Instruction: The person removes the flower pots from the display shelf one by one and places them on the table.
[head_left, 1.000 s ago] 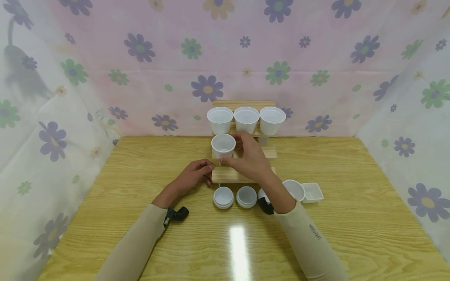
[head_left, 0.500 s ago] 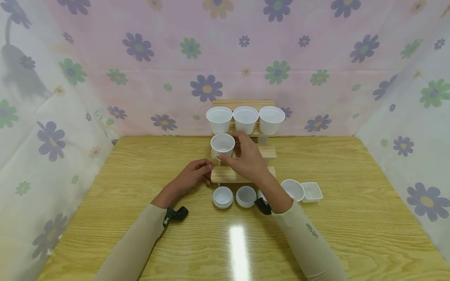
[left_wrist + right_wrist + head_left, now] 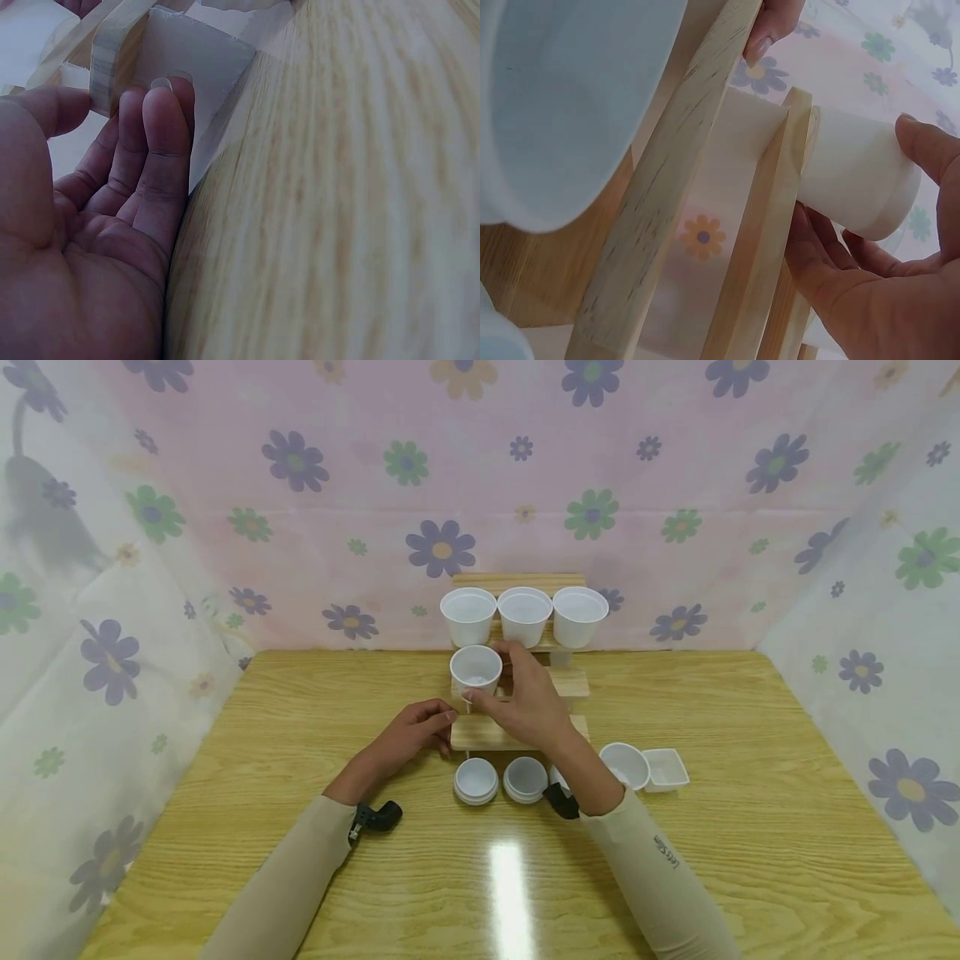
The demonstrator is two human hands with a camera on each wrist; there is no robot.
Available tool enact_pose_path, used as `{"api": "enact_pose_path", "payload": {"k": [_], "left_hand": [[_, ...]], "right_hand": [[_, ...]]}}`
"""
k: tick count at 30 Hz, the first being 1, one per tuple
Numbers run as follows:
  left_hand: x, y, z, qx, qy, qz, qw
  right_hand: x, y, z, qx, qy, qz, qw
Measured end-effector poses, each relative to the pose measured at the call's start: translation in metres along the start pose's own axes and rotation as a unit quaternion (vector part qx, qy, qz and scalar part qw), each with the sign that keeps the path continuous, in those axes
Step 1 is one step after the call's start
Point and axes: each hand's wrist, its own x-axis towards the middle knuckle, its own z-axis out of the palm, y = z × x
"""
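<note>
On the left end of the middle tier of a stepped wooden stand (image 3: pixel 491 733) is a small white cup (image 3: pixel 477 668), upright. My right hand (image 3: pixel 531 703) grips this cup from the right. In the right wrist view the thumb lies against the cup's wall (image 3: pixel 851 165), fingers on the opposite side, its base against the wooden slat. My left hand (image 3: pixel 411 732) holds the left end of the lowest tier. Up close in the left wrist view, thumb and fingertips pinch the rounded end of the plank (image 3: pixel 114 67), the hand's edge along the tabletop.
Three larger white cups (image 3: pixel 525 610) line the top tier. In front of the stand sit round white pots (image 3: pixel 476 781), one partly behind the right wrist. A white bowl (image 3: pixel 627 766) and a square white dish (image 3: pixel 666 770) stand to the right. Flowered cloth (image 3: pixel 337 560) surrounds the table.
The right hand and forearm have shifted slightly left, still holding the cup at the middle tier. The left hand has stayed at the stand's end.
</note>
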Motion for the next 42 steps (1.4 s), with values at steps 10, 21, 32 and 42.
{"api": "enact_pose_path", "payload": {"k": [10,21,32,42], "left_hand": [[0.000,0.002,0.001,-0.003,0.001,-0.002,1.0000],[0.000,0.003,0.001,-0.003,0.001,-0.005,1.0000],[0.001,-0.001,0.000,-0.002,0.004,-0.007,1.0000],[0.000,0.003,0.001,-0.001,0.007,-0.010,0.9999]], "right_hand": [[-0.001,-0.002,0.000,0.022,-0.004,0.005,1.000],[-0.001,-0.003,-0.001,0.038,-0.005,0.007,0.999],[-0.003,-0.007,-0.003,0.027,-0.008,0.007,1.000],[-0.006,-0.015,-0.007,0.003,-0.011,0.011,1.000]]}}
